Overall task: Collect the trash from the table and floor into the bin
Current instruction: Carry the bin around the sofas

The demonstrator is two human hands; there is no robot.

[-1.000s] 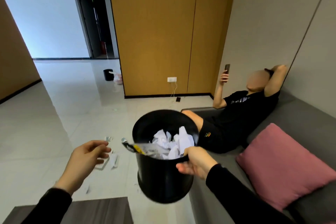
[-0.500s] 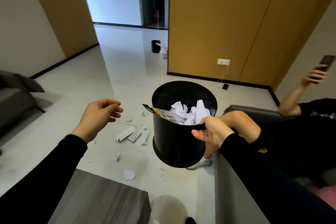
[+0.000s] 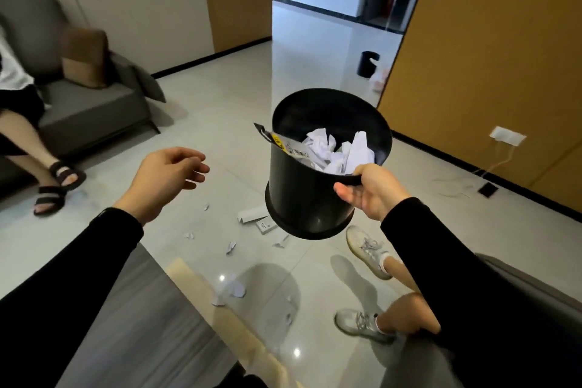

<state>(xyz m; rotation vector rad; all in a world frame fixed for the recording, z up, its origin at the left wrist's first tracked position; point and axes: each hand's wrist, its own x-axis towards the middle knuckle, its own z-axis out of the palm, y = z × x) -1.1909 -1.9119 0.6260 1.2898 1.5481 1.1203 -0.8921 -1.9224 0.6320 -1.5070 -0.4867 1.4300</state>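
My right hand [image 3: 373,190] grips the near rim of a black round bin [image 3: 302,195] and holds it up in the air, tilted a little. Crumpled white paper [image 3: 333,149] and a plastic wrapper with a yellow label [image 3: 280,142] fill it, the wrapper sticking out over the left rim. My left hand [image 3: 167,178] hovers to the left of the bin, empty, fingers loosely spread. On the tiled floor below lie several paper scraps [image 3: 231,247], a folded white card [image 3: 252,214] and a crumpled piece [image 3: 234,288] beside the grey table [image 3: 135,324].
A seated person's legs in white sneakers [image 3: 368,250] are to the right, by a grey sofa arm [image 3: 516,280]. Another person in black sandals [image 3: 59,179] sits on a grey sofa [image 3: 88,104] at left. A second black bin [image 3: 367,63] stands far off by the wooden wall.
The view has swung left and down, bringing the left sofa and more floor into sight. The bin stays held in my right hand; my left hand remains empty beside it.
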